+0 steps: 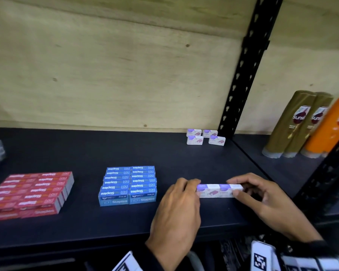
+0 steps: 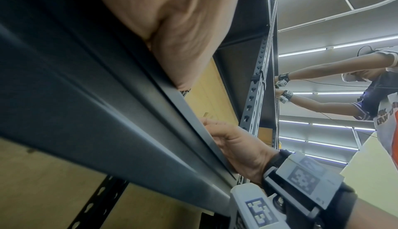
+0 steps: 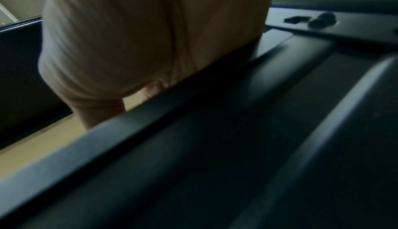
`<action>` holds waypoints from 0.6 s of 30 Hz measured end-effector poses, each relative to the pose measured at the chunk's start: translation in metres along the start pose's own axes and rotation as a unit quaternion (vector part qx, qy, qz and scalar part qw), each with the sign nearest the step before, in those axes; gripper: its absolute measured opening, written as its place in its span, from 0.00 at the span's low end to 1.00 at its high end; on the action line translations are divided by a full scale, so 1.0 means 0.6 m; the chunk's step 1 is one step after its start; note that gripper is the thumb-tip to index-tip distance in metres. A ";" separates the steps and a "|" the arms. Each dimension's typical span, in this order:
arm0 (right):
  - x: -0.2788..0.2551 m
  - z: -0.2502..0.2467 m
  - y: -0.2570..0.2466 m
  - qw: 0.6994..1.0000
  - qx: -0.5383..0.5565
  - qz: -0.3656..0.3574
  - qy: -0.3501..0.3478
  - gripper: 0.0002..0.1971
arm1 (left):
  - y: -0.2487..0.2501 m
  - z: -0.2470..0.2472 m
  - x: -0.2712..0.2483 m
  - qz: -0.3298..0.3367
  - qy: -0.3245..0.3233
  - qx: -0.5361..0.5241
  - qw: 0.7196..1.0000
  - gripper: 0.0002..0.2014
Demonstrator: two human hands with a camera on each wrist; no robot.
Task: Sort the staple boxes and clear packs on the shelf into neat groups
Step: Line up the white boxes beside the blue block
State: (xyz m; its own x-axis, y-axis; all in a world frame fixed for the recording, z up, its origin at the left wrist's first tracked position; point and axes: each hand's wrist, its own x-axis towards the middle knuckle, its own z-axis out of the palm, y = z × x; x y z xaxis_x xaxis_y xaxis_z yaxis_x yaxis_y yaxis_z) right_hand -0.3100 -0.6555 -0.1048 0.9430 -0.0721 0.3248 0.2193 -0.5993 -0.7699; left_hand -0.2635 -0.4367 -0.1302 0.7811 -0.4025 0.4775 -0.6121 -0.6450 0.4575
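— What fills the top of your wrist camera?

— The heel of my left hand (image 2: pixel 172 28), blurred, pressed against the dark metal shelf edge (image 2: pixel 107 105).

— And lower down?

— My right hand (image 2: pixel 241 147) reaches over that edge; its fingers are hidden behind the edge. A wrist camera (image 2: pixel 301 181) is strapped on it.

— Anyone else?

— Another person (image 2: pixel 376 96) at the right, both arms reaching into the rack.

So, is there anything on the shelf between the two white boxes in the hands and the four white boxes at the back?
Nothing visible stands in the way. The two white boxes, held between the left hand and right hand, face bare dark shelf up to the four white boxes. The blue staple boxes lie off to the left.
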 end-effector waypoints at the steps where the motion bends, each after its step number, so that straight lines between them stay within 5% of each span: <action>1: 0.000 0.000 0.000 1.000 -0.002 0.003 -0.001 0.12 | 0.000 -0.001 0.001 -0.001 -0.001 -0.002 1.000 0.19; 9: 0.001 -0.001 -0.017 0.999 0.031 0.040 0.015 0.14 | 0.013 -0.024 0.000 -0.024 -0.065 -0.013 0.998 0.32; 18: 0.023 -0.030 -0.069 0.990 -0.048 0.114 -0.064 0.22 | 0.047 -0.109 0.024 -0.037 -0.199 0.048 0.978 0.23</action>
State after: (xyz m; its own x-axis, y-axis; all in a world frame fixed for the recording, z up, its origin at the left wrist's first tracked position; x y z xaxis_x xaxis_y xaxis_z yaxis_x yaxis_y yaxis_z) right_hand -0.3104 -0.6463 -0.0585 0.9907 -0.1165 0.0705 -0.0229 -0.6530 -0.7570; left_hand -0.2777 -0.4183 -0.0615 0.8206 -0.5614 0.1069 -0.5528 -0.7321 0.3980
